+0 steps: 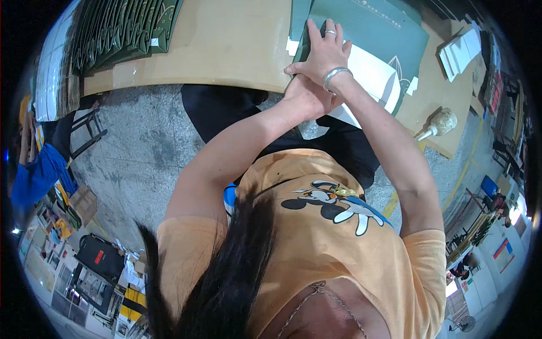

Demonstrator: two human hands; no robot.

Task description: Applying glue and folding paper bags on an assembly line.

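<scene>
A flat dark green paper bag [375, 28] with pale line art lies on the table in front of me, with more green paper beneath its left side. White paper or card [367, 70] shows at its near end, partly folded up. My right hand [327, 53], with a ring and a silver bracelet, rests flat on the bag's left part, fingers stretched out and thumb pointing left. Just below it, at the bag's near left edge, is my left hand [307, 96]. Its fingers are hidden under the right hand and wrist, so its grip does not show.
Several green paper bags with handles [130, 34] stand in a row at the far left, beside a white stack [53, 68]. To the right are white cards [460, 53] and a beige squeeze bottle with a nozzle [443, 120]. The table's near edge [226, 85] curves before my legs.
</scene>
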